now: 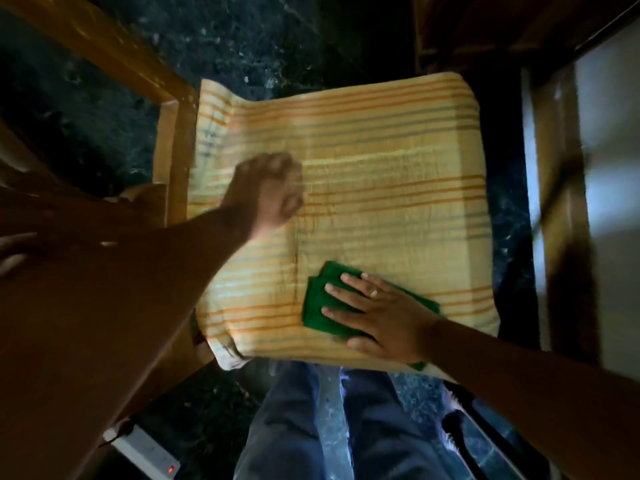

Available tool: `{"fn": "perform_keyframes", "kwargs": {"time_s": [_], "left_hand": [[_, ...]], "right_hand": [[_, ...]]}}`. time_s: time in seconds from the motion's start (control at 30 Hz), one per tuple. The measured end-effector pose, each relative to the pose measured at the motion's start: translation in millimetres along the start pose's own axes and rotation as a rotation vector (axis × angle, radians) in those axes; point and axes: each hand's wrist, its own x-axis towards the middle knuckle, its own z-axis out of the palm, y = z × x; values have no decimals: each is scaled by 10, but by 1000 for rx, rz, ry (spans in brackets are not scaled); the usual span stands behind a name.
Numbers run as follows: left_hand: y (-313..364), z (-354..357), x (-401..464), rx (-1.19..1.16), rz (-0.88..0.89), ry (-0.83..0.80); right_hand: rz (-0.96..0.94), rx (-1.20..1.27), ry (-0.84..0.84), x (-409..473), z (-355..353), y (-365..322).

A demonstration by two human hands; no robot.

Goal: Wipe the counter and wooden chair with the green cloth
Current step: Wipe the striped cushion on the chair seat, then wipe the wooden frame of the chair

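A wooden chair (169, 147) stands below me, its seat covered by a yellow cushion with orange and grey stripes (381, 188). The folded green cloth (320, 299) lies on the cushion's near part. My right hand (377, 313) rests flat on the cloth, fingers spread, pressing it down. My left hand (266, 192) is blurred over the cushion's left side, fingers curled; whether it grips the cushion fabric is unclear.
Dark marbled floor (242, 46) surrounds the chair. A white power strip with a lit red switch (149, 452) lies on the floor at the near left. Wooden furniture (561, 202) stands close on the right. My legs in blue trousers (311, 427) are in front of the seat.
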Motion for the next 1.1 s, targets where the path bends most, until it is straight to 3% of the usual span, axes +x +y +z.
{"fn": "perform_keyframes", "kwargs": {"time_s": [0.07,0.13,0.2,0.3,0.4,0.5,0.6,0.73,0.93,1.1], "left_hand": [[400,33,-321,-40,136,-86],[772,135,-556,-141,172,-276],[1018,225,-674,-186,137,-406],[1196,151,-691,-246,81,-616],[1182,-313,-662,-404,-27,-705],[1036,-1209,-733,-749,-260,-563],[938,-2165,-883,-1007,-424,-303],[936,-3329,-1185,-1006,-399,-65],[525,-4639,-2023,-890,-353,64],[-308,-4962,-2756,-982,-385,83]], "right_hand": [[257,39,75,-86,-97,-23],[584,80,109,-247,-223,31],[771,78,-30,-388,-303,52],[848,181,-292,-531,-387,55],[984,744,-237,-593,-663,45],[1137,1405,179,-655,-1206,-69],[1023,1752,501,-674,-1913,-243],[830,1817,696,-690,-2832,-563],[599,1818,738,-416,-3789,-1298],[512,1731,642,256,-4118,-1999]]}}
